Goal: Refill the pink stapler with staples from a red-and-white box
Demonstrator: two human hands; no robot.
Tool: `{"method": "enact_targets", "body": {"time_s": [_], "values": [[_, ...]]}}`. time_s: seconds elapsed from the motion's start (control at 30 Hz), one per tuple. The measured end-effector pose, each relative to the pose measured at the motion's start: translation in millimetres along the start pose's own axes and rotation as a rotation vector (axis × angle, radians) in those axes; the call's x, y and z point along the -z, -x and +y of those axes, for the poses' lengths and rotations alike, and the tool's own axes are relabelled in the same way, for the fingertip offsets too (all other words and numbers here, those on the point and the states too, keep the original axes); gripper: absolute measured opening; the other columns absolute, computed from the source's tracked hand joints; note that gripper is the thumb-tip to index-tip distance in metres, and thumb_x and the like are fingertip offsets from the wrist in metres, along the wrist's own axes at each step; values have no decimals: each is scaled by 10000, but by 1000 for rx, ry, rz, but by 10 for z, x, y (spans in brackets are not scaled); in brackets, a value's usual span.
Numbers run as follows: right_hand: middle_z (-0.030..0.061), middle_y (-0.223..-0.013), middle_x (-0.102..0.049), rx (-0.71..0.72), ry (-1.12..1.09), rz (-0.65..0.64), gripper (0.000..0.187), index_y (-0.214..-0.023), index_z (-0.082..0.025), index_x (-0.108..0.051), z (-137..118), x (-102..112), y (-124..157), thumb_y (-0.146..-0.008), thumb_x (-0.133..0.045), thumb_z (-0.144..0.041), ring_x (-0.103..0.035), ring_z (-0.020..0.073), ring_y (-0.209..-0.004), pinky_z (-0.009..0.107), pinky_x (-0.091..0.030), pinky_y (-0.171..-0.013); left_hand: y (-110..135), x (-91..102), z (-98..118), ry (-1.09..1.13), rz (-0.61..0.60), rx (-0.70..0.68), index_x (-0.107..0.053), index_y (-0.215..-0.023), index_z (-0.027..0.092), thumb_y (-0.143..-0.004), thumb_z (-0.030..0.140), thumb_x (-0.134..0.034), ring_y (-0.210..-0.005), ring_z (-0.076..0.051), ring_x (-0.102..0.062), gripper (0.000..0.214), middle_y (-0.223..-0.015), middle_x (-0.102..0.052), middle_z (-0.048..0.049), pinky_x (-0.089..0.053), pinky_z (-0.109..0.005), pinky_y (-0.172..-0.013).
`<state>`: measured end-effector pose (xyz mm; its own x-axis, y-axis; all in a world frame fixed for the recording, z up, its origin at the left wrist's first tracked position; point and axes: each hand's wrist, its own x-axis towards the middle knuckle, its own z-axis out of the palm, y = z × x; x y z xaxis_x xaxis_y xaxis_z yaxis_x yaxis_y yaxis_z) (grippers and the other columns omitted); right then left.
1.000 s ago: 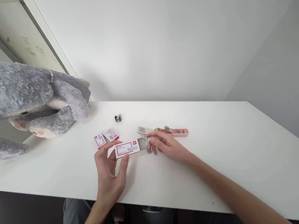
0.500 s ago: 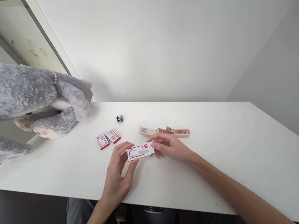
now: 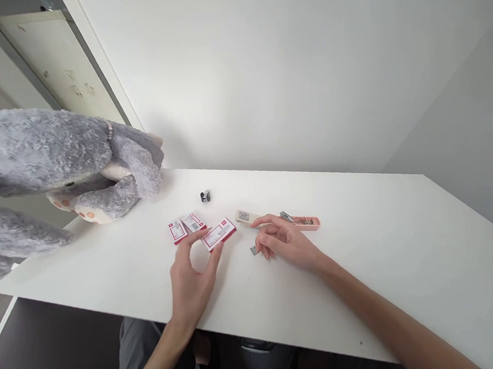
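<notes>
– Since the earlier frame, what do we see has moved?
– We see the staple box (image 3: pixel 219 234) shut and down at the table (image 3: pixel 350 272); before, both hands held it in the air with its tray slid out. The right hand (image 3: pixel 286 244) has come off it.

– How is the box gripped?
– We find the left hand (image 3: pixel 191 282) pinching its near end between thumb and forefinger. The box lies slanted, just beside two more boxes (image 3: pixel 185 227) of the same red and white.

– And the right hand?
– Its fingers are loosely curled, forefinger out. A small grey strip of staples (image 3: pixel 253 250) sits at the fingertips. We cannot tell whether they pinch it or it rests loose on the tabletop.

– What lies further out?
– Just beyond the right hand we see a stapler (image 3: pixel 278 218), pink and beige, lying opened flat. A binder clip (image 3: pixel 205 196) sits behind the boxes. A grey plush toy (image 3: pixel 60 164) fills the left, its paws resting on the table's far corner.
</notes>
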<state>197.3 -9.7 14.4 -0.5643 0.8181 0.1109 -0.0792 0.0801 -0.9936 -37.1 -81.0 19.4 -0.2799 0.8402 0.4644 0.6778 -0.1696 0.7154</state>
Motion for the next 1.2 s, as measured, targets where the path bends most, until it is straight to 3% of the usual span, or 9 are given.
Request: {"method": "enact_targets", "body": {"time_s": [0.07,0.3,0.5,0.73,0.87,0.97,1.1,1.2], "values": [[12,-871,-714,-21,28,0,276,-1211,-257,-633,-3,-10,8,-995,-656,-428,-634,149,-705,315,-512,-681,-63,18,-72,-108,38,-12,-611,-1235,231,-925,484,-686,-1263,-322,-610,407,-1256,-699,-102,-480,-529,-1106],[29,-883,-725,-16,162,-2,183,-1113,-236,-679,-45,-2,44,-989,-629,-361,-652,159,-736,355,-565,-772,-272,89,-333,-388,-65,-185,-611,-1238,206,-909,397,-682,-1318,-424,-475,387,-1230,-687,-149,-341,-676,-1124],[36,-880,-733,25,259,-16,153,-1076,-228,-678,-7,24,55,-984,-591,-313,-654,167,-727,343,-562,-716,-424,57,-362,-454,-10,-292,-544,-1318,205,-917,313,-658,-1325,-426,-435,431,-1348,-587,-178,-354,-673,-1090],[45,-935,-706,261,791,-7,273,-1188,-247,-680,111,113,39,-950,-672,-379,-632,197,-776,363,-506,-714,-559,-183,-270,-230,-88,-496,-542,-1269,217,-1026,237,-522,-1312,-317,-496,245,-1377,-538,-160,-430,-542,-1093],[80,-1071,-691,292,920,-36,349,-1233,-251,-699,169,162,14,-957,-684,-465,-628,210,-807,368,-507,-702,-662,-445,-146,-55,-145,-517,-515,-1255,203,-1071,275,-462,-1232,-247,-559,205,-1300,-520,-139,-490,-448,-1042],[86,-1097,-687,305,922,-43,272,-1128,-258,-747,191,166,2,-981,-663,-471,-629,214,-830,369,-510,-711,-753,-644,-73,10,-225,-450,-502,-1248,199,-1083,348,-451,-1041,-195,-606,228,-1308,-494,-135,-524,-398,-928],[70,-1039,-707,254,836,-33,214,-1011,-259,-751,167,141,-9,-985,-667,-454,-623,201,-800,363,-502,-707,-834,-823,-33,70,-239,-385,-508,-1231,197,-1097,389,-402,-1021,-189,-598,256,-1296,-498,-134,-516,-383,-891],[48,-962,-731,125,607,25,223,-1005,-258,-728,125,122,-25,-954,-707,-474,-649,197,-800,356,-515,-721,-857,-862,-47,114,-234,-385,-514,-1204,199,-1097,398,-397,-1039,-198,-591,254,-1260,-525,-128,-505,-389,-910]]}}
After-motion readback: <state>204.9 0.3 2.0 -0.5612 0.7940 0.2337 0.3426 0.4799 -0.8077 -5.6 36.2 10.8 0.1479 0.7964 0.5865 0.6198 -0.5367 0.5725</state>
